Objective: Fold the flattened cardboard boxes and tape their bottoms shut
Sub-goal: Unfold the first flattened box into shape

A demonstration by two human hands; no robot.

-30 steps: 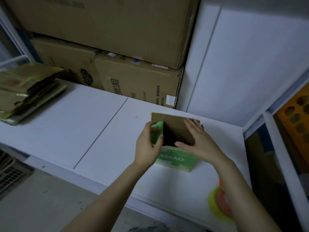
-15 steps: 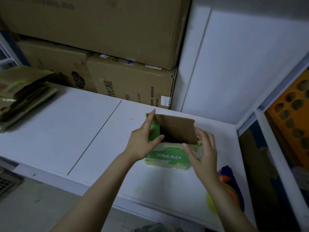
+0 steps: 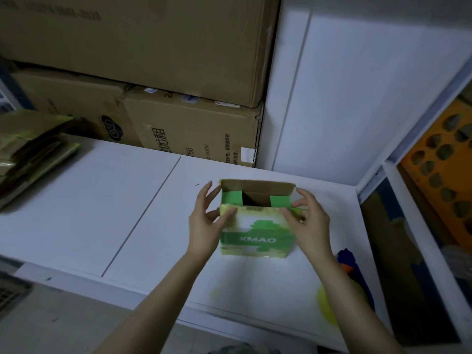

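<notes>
A small green and yellow cardboard box (image 3: pixel 256 233) marked XMAO stands on the white table (image 3: pixel 102 205), its open end up. Two green side flaps lie folded inward; the brown far flap stands upright. My left hand (image 3: pixel 204 223) is at the box's left side, thumb on the near flap's left corner, fingers spread and straight. My right hand (image 3: pixel 307 221) is at the right side, thumb on the near flap's right corner, fingers loosely extended beside the box.
A pile of flattened boxes (image 3: pixel 28 149) lies at the table's far left. Large brown cartons (image 3: pixel 194 134) are stacked against the back. A white wall panel (image 3: pixel 332 98) closes the right rear. A yellow, orange and blue tape dispenser (image 3: pixel 344 282) sits under my right forearm.
The box has turned upright with its opening facing up. My right hand moved from the top flap to the right side; the near flap now tilts inward under both thumbs.
</notes>
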